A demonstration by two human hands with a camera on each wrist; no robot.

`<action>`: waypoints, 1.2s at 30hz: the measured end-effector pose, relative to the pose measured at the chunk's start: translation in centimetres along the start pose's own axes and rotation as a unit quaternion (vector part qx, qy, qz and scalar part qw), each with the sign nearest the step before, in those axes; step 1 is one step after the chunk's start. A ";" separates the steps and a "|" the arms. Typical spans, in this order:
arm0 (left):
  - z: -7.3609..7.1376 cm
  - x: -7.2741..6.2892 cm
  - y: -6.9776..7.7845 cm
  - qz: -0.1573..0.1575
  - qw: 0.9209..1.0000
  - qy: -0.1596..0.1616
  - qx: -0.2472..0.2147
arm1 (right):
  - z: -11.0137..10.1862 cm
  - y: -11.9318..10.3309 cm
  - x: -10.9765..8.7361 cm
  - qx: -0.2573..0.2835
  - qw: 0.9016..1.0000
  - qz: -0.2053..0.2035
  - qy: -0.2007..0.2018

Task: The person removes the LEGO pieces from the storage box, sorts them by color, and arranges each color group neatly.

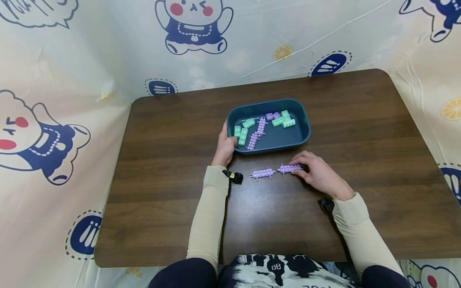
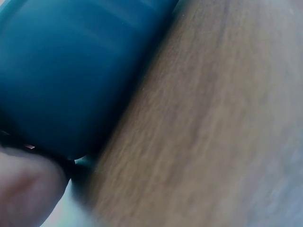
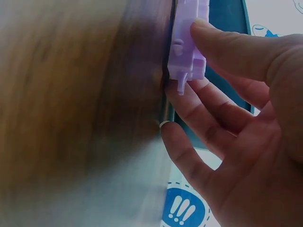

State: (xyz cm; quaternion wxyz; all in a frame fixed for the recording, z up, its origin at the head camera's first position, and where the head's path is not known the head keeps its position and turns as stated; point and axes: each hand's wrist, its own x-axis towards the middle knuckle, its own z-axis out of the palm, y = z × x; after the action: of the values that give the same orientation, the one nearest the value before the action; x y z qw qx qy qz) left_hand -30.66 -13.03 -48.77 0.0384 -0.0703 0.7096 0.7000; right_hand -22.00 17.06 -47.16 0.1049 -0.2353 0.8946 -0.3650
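Note:
At the left end of a dark blue tray (image 1: 284, 138), my left hand (image 1: 225, 148) grips the rim, thumb over its front left corner. The left wrist view has the tray's outer wall (image 2: 71, 75) close up, with a blurred part of the hand (image 2: 28, 191) below. My right hand (image 1: 317, 171) pinches the right end of a lilac studded toy brick (image 1: 285, 169) with small side pegs, low over the table before the tray. Thumb and fingers lie on either side of the brick (image 3: 184, 47) in the right wrist view. A similar lilac brick (image 1: 262, 173) lies just left of it.
Inside the tray lie several mint green bricks (image 1: 243, 136), two longer lilac pegged pieces (image 1: 253, 141) and small purple bricks (image 1: 269, 116). The brown wooden table (image 1: 173, 192) has rounded corners. A printed curtain (image 1: 119, 48) hangs behind and at both sides.

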 end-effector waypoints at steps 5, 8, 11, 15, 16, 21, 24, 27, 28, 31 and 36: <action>0.0 0.0 0.0 0.005 1.000 0.001 -0.002 | 0.1 -0.1 0.2 -0.011 1.000 0.000 0.001; 0.0 0.0 0.0 0.002 1.000 0.002 0.000 | 0.1 -0.2 0.2 -0.013 1.000 0.004 -0.001; 0.0 0.0 0.0 0.002 1.000 0.002 0.002 | 0.1 -0.2 0.2 -0.013 1.000 0.004 0.001; 0.0 0.0 0.0 0.007 1.000 0.001 0.004 | 0.3 -0.2 0.2 -0.015 1.000 0.004 0.007; 0.0 0.0 0.0 0.007 1.000 0.001 0.004 | 0.3 -0.2 0.2 -0.016 1.000 0.004 0.008; 0.1 -0.1 0.2 0.006 1.000 0.001 0.005 | 0.3 -0.2 0.2 -0.018 1.000 0.006 0.004; 0.1 -0.2 0.2 0.007 1.000 0.000 0.003 | 0.4 -0.2 0.2 -0.017 1.000 0.007 0.005; 0.0 -0.2 0.1 0.009 1.000 -0.002 0.002 | 0.4 -0.2 0.2 -0.017 1.000 0.005 0.009; 0.0 -0.2 0.1 0.010 1.000 -0.002 0.002 | 0.5 -0.2 0.2 -0.017 1.000 0.006 0.010; 0.0 -0.2 0.1 0.011 1.000 -0.003 0.005 | 0.5 -0.3 0.2 -0.017 1.000 0.008 0.006; 0.0 -0.1 0.2 0.007 1.000 -0.004 0.010 | 0.3 -0.3 0.3 -0.021 1.000 0.013 -0.007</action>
State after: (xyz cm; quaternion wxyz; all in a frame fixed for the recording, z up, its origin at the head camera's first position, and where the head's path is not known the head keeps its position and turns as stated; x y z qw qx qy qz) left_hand -30.56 -13.04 -48.60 0.0372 -0.0622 0.7169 0.6934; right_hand -22.01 16.58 -47.14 0.1107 -0.2279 0.9044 -0.3434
